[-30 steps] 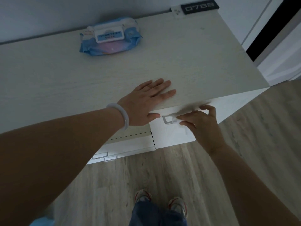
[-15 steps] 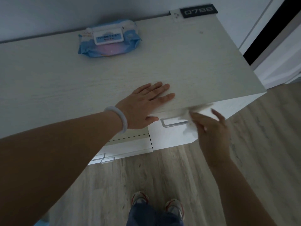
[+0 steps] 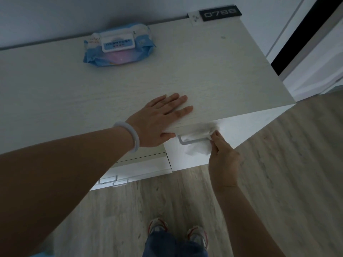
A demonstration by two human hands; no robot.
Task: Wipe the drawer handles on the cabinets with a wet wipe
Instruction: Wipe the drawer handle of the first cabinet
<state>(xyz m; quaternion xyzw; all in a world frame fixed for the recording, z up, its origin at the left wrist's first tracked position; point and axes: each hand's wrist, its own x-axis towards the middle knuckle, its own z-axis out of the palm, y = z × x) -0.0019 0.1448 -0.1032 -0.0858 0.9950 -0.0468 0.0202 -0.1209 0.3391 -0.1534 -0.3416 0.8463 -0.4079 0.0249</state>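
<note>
Right grip [image 3: 221, 158]: thumb and forefinger pinched on a white wipe [image 3: 199, 143] at the right end of the top handle [image 3: 193, 141], remaining fingers curled below. Wipe draped over the handle bar, one part bunched above the bar against the counter's front edge, the other hanging below it over the drawer front [image 3: 232, 134]. Left grip [image 3: 157, 119]: palm down, fingers straight and together, lying flat on the counter [image 3: 213, 75] just left of and above the handle, thumb hooked over the front edge; it holds nothing. Pale bangle [image 3: 132, 135] on the left wrist. Two lower handles [image 3: 113, 179] show below and to the left of the top handle, on drawer fronts that stand out further. Blue wipes pack [image 3: 118, 46], lid closed, lies well behind the handle near the wall. Dark digital clock [image 3: 220, 13] stands at the counter's back right corner. Wood-look floor [image 3: 278, 182] and the person's shoes [image 3: 157, 226] appear below the handle.
</note>
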